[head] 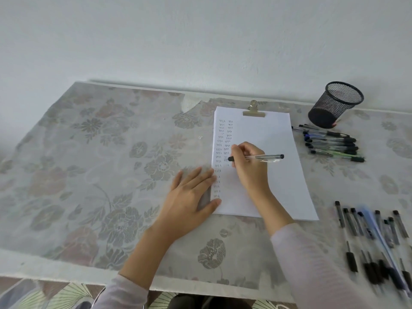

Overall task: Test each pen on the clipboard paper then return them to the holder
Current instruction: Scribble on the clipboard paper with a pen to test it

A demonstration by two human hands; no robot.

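Pen with a clear barrel lies nearly level in the right hand, just right of the frame's centre; the fingers curl round it near its dark tip, which points left and sits at the sheet, though whether it touches cannot be told. Under that hand is the clipboard paper, a white sheet held at its top edge by a metal clip, with two short columns of small dark marks down its left side. To the left, the left hand lies flat with straight fingers on the flowered tablecloth, its fingertips and thumb resting on the paper's left edge. In the upper right stands the black mesh holder, apart from the sheet. Just below it, right of the paper, a row of pens lies side by side. A second lot of pens, blurred, is spread at the lower right.
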